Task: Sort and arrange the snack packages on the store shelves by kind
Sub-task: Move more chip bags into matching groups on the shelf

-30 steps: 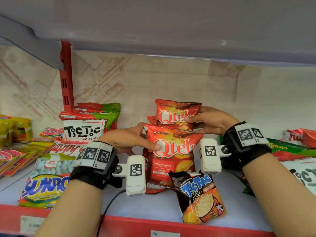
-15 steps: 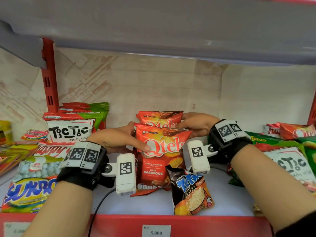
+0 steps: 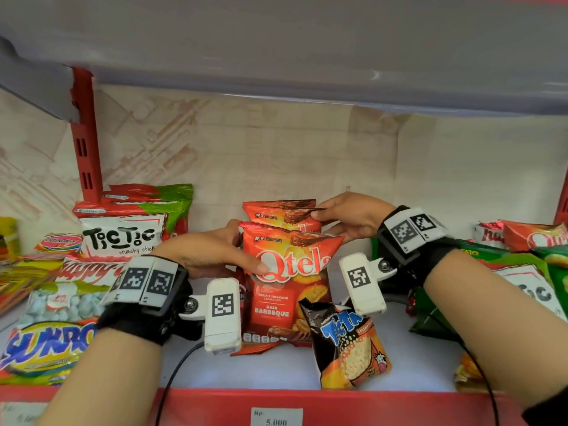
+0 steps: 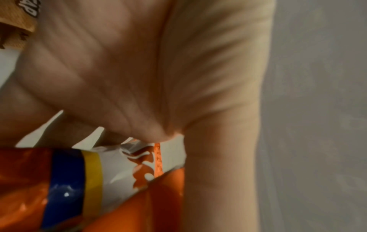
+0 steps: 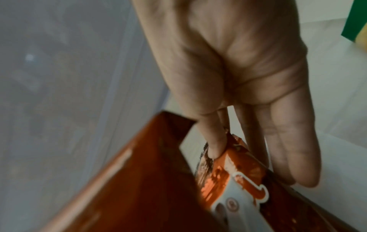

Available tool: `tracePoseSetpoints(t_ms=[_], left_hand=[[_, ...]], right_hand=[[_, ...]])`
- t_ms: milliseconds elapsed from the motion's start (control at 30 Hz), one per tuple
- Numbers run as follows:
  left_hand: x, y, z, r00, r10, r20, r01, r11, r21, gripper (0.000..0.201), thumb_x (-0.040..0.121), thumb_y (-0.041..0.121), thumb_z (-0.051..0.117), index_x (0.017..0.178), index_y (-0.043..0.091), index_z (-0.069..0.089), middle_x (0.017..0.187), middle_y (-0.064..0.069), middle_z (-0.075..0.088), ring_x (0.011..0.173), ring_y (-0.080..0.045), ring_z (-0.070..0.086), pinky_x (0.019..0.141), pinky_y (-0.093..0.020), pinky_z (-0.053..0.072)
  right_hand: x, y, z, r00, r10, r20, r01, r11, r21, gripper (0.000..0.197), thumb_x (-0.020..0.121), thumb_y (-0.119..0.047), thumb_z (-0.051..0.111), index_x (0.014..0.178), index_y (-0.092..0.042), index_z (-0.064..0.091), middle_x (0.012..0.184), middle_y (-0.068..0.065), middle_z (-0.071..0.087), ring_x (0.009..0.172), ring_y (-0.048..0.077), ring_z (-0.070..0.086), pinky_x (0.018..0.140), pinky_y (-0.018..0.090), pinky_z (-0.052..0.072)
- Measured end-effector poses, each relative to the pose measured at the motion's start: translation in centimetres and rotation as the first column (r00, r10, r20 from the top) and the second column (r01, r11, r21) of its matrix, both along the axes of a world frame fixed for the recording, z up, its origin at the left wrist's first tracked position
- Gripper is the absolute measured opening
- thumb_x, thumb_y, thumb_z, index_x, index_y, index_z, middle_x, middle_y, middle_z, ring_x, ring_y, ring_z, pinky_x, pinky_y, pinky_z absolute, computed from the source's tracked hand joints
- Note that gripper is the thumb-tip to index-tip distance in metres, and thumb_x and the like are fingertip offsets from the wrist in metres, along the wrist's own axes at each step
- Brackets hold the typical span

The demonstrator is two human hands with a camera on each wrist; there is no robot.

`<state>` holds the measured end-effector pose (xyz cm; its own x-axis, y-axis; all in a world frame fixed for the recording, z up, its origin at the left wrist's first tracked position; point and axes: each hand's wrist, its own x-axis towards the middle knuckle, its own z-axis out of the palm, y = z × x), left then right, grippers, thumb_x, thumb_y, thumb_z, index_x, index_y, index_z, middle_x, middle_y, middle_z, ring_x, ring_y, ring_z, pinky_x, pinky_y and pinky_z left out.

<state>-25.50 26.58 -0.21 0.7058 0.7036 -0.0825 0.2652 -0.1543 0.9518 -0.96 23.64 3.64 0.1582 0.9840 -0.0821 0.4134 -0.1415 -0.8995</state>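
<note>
Two red Qtela barbeque bags stand upright mid-shelf, one behind the other. My left hand (image 3: 233,256) grips the front Qtela bag (image 3: 289,290) at its upper left, thumb across the logo and fingers behind. My right hand (image 3: 338,218) pinches the top right corner of the rear Qtela bag (image 3: 281,212), thumb in front, fingers behind. In the right wrist view the thumb presses the rear bag's corner (image 5: 224,158). In the left wrist view the front bag (image 4: 123,175) sits under my palm. A black and orange Tic Tac bag (image 3: 350,348) leans against the front Qtela bag's lower right.
White Tic Tic bags (image 3: 123,235) stand at left with Happy, marshmallow and Sunrose packs (image 3: 43,348) below them. Green packs (image 3: 479,256), another Tic Tic bag (image 3: 528,287) and a further Qtela bag (image 3: 541,238) lie at right. The red shelf edge (image 3: 215,404) carries a price tag.
The rear Qtela bag has been lowered behind the front one, so less of it shows. Both hands keep their hold. The view shifted slightly.
</note>
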Motion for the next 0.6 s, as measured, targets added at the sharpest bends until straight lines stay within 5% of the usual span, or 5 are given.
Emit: tracePoseSetpoints(t_ms=[100,267,400,500,600], left_hand=[[0.1,0.1,-0.2,1.0,0.01,0.012,-0.01,1.0,0.007,0.094,0.048,0.008,0.085,0.128,0.02,0.036,0.122,-0.004,0.064,0.107,-0.021,0.066,0.091,-0.047,0.054],[0.2,0.2,-0.5,0.999,0.013,0.043,-0.013,1.0,0.009,0.107,0.031,0.016,0.093,0.124,0.021,0.04,0.123,-0.005,0.064,0.108,-0.022,0.066,0.095,-0.052,0.05],[0.2,0.4,-0.5,0.999,0.004,0.041,-0.005,1.0,0.017,0.116,0.019,0.027,0.098,0.121,0.023,0.042,0.114,-0.002,0.07,0.106,-0.021,0.067,0.093,-0.05,0.052],[0.2,0.0,-0.3,0.999,-0.007,0.033,0.006,0.999,0.032,0.116,0.017,0.029,0.098,0.119,0.022,0.043,0.108,0.0,0.073,0.103,-0.019,0.068,0.087,-0.043,0.056],[0.1,-0.2,-0.2,0.999,0.01,0.03,-0.012,0.999,0.036,0.124,0.017,0.027,0.098,0.127,0.015,0.04,0.116,-0.006,0.069,0.107,-0.023,0.066,0.089,-0.045,0.054]], right_hand=[[-0.3,0.0,0.0,0.999,0.009,-0.033,-0.01,1.0,-0.02,0.024,0.093,-0.016,0.057,0.116,-0.01,0.06,0.104,0.009,0.068,0.085,0.025,0.069,0.065,0.037,0.061],[-0.5,-0.3,-0.4,0.983,0.064,-0.172,-0.071,0.997,-0.039,0.019,0.097,-0.012,0.049,0.114,-0.009,0.057,0.103,0.009,0.066,0.087,0.023,0.067,0.07,0.035,0.059],[-0.5,-0.8,-0.1,0.985,0.053,-0.167,-0.059,0.998,-0.031,0.03,0.096,-0.013,0.051,0.125,-0.006,0.053,0.106,0.01,0.066,0.086,0.022,0.067,0.068,0.035,0.06],[-0.8,-1.3,0.2,0.989,0.043,-0.142,-0.051,0.998,-0.048,0.035,0.095,-0.017,0.054,0.127,-0.004,0.051,0.124,0.016,0.06,0.091,0.024,0.066,0.068,0.036,0.06],[-0.9,-1.7,0.5,0.997,0.047,-0.061,-0.051,0.997,-0.055,0.035,0.094,-0.024,0.055,0.124,-0.006,0.052,0.13,0.017,0.057,0.104,0.029,0.065,0.083,0.042,0.058]])
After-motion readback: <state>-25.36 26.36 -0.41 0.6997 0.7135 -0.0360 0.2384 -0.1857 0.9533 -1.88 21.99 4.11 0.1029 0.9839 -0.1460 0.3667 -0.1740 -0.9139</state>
